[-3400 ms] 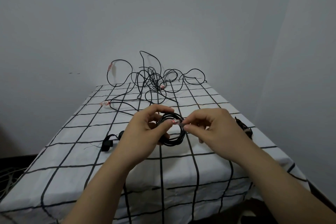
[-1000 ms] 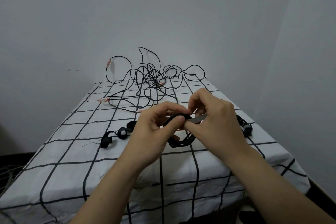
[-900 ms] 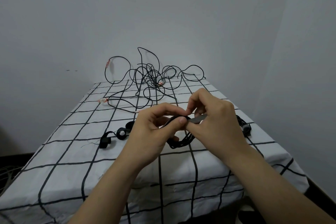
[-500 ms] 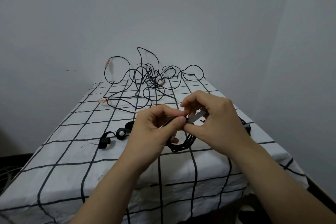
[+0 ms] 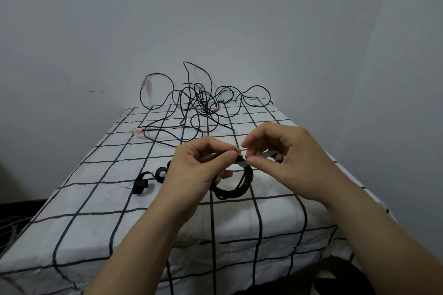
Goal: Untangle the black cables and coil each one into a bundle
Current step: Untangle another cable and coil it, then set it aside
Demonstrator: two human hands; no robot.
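A coiled black cable bundle [image 5: 236, 187] hangs just above the checked tablecloth [image 5: 96, 201] in the middle. My left hand [image 5: 194, 175] pinches the top of the coil between thumb and forefinger. My right hand [image 5: 287, 160] pinches a grey strap [image 5: 261, 157] that wraps the coil at the same spot. A tangle of loose black cables [image 5: 199, 108] with pink-tagged ends lies at the table's far edge.
Black looped straps [image 5: 148, 179] lie on the cloth left of my left hand. The table stands against a grey wall, with its right edge near a side wall. A dark object [image 5: 340, 280] sits on the floor at the lower right.
My right hand has pulled the grey strap out to the right and lowered slightly. The coil has dropped a little and hangs more open below my left hand's pinch.
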